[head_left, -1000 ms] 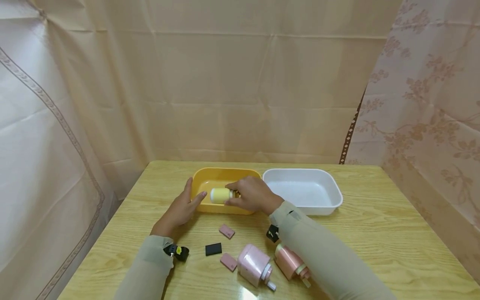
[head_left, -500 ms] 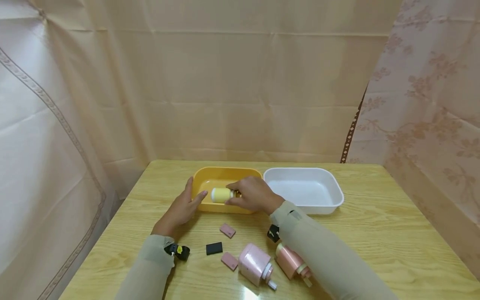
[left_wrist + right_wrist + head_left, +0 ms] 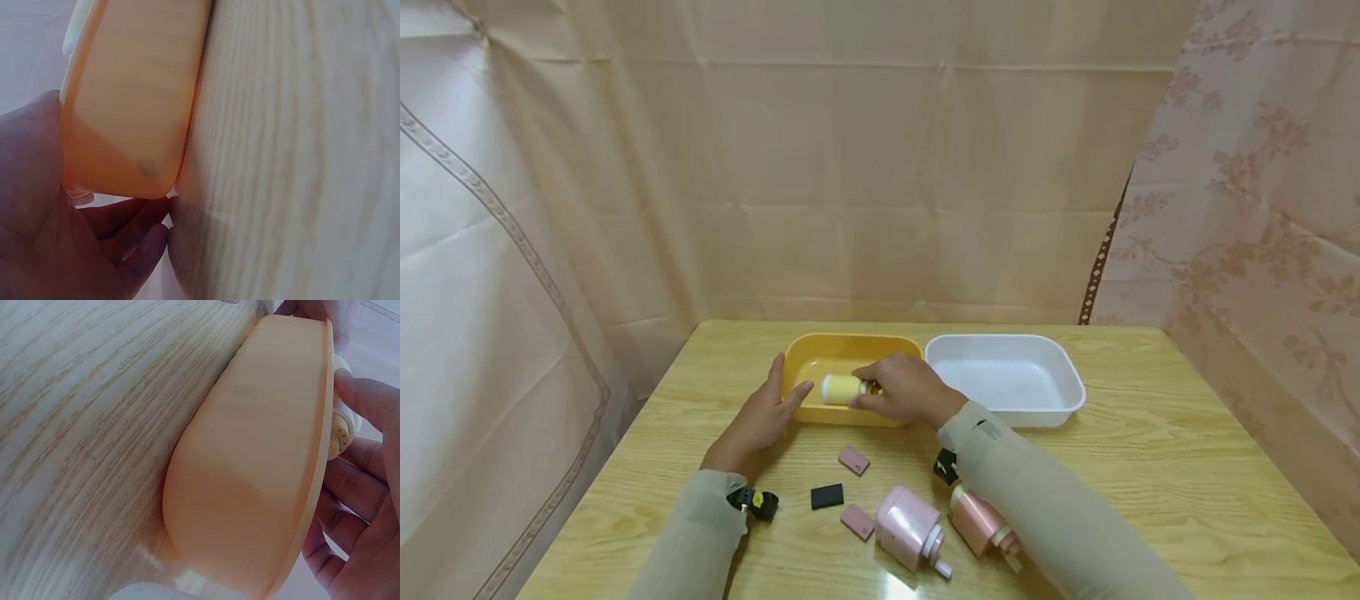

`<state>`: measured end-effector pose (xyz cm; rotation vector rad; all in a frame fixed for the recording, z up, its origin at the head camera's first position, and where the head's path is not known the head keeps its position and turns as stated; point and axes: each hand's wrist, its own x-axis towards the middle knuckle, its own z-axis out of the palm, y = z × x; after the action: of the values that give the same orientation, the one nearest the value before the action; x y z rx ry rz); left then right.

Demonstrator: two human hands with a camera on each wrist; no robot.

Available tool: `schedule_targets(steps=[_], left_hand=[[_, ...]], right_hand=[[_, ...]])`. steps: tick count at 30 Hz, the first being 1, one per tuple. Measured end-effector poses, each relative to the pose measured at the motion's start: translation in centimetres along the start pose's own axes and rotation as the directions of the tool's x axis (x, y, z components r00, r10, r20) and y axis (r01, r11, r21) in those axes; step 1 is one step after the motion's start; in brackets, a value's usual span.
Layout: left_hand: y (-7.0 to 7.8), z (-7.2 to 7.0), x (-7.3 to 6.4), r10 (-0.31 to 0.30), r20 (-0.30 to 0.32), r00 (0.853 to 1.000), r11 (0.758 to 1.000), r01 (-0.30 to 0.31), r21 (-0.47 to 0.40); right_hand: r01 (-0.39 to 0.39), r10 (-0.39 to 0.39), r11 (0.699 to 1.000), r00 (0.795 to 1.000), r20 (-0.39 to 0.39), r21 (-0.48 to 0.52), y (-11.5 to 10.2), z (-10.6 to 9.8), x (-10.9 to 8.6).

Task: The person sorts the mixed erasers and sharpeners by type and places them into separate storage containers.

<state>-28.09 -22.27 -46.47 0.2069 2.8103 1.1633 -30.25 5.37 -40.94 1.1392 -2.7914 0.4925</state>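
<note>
A yellow tray [image 3: 827, 415] stands at the back of the table. My right hand [image 3: 910, 388] pinches a small pale-yellow bottle [image 3: 842, 390] by its neck end, between thumb and fingers. The bottle lies sideways over the tray's inside, its white base pointing left. In the right wrist view, a dotted end of the bottle [image 3: 341, 434] shows just past the rim, beside the thumb. My left hand [image 3: 766, 417] grips the tray's left end, thumb at the front rim. From the left wrist view, its bent fingers [image 3: 140, 247] lie against the outer end wall.
A white tray [image 3: 1063, 408] adjoins the yellow one on the right. Nearer me lie two pink flat blocks [image 3: 853, 461], a black block [image 3: 827, 497], a lilac bottle with a nozzle [image 3: 906, 525] and a pink bottle [image 3: 976, 523], partly under my right sleeve.
</note>
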Motion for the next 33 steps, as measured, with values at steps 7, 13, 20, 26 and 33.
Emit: schedule_targets(steps=[7,13,20,26,33], left_hand=[[0.15,-0.07,-0.02,-0.003,0.004,1.000,1.000,0.003,0.005],[0.10,-0.07,0.02,0.000,0.000,1.000,1.000,0.000,0.010],[-0.10,0.04,0.09,-0.001,-0.002,1.000,1.000,0.001,0.009],[-0.16,0.08,0.08,0.001,-0.001,1.000,1.000,-0.001,0.006],[-0.07,0.05,0.00,0.006,-0.003,1.000,1.000,-0.006,0.006]], right_hand=[[-0.032,0.032,0.999,0.999,0.015,0.040,-0.08,-0.19,-0.08],[-0.057,0.055,0.997,0.998,0.037,0.045,-0.22,-0.46,-0.18],[-0.057,0.057,0.998,0.998,0.035,0.009,-0.09,-0.40,-0.20],[-0.048,0.048,0.999,0.999,0.025,-0.019,0.11,-0.27,-0.26],[-0.057,0.057,0.998,0.998,0.013,0.003,0.28,-0.60,-0.47]])
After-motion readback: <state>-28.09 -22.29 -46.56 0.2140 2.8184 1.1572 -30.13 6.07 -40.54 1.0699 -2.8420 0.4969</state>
